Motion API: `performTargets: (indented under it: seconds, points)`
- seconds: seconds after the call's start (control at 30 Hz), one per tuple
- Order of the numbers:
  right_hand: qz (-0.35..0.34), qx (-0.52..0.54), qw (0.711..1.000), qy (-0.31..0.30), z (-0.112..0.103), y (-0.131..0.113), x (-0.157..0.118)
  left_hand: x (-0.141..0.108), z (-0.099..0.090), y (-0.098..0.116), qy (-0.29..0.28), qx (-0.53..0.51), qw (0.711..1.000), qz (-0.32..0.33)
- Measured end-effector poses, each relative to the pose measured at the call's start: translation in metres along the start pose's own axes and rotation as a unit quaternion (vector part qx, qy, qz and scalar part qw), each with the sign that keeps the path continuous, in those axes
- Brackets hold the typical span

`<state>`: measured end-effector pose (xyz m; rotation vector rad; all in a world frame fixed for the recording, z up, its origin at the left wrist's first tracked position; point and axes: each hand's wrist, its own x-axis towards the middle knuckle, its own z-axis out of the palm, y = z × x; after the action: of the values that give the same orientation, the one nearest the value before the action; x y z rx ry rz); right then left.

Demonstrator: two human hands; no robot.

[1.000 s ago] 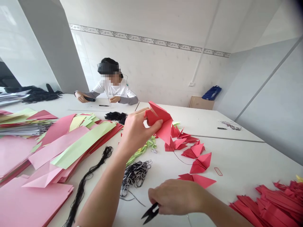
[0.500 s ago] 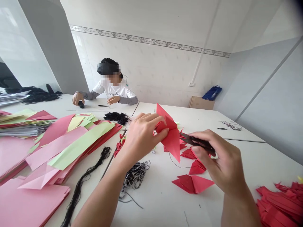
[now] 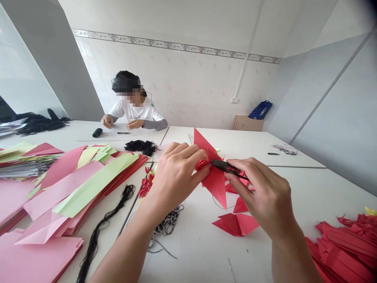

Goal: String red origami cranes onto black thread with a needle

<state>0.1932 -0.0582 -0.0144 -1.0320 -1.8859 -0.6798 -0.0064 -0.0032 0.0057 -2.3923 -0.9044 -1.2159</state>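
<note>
My left hand (image 3: pixel 182 169) pinches a folded red paper piece (image 3: pixel 216 184) near its middle, with its pointed wings spread above and below my fingers. In my right hand (image 3: pixel 262 188) is a pair of small black snips (image 3: pixel 225 166). Their tips lie at the paper's centre, right by my left fingertips; whether the blades are closed is hard to see. Beneath my hands, another red folded paper (image 3: pixel 235 225) rests on the white table (image 3: pixel 200 255). More red folded pieces (image 3: pixel 240 205) are partly hidden behind my right hand, and a thin dark thread (image 3: pixel 218 202) runs toward them.
Pink and green paper sheets (image 3: pixel 97 184) are piled at left, beside a black thread bundle (image 3: pixel 94 232). Tangled grey cord (image 3: pixel 171 222) lies under my left forearm. Red folded strips (image 3: pixel 347 243) heap up at right. A person (image 3: pixel 135 106) sits across the table near black thread (image 3: pixel 141 147).
My right hand has moved left, bringing the snips from the paper's right edge to its centre. The person opposite has let go of a dark spool, now lying on the table.
</note>
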Motion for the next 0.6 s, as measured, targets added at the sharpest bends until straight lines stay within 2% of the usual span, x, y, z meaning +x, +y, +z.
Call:
performTargets:
  seconds: [0.6]
  points:
    - [-0.02,-0.013,1.0,-0.003,-0.0047,-0.0024,-0.0007,-0.0005,-0.0018,0.001,-0.004,0.024,1.0,0.011]
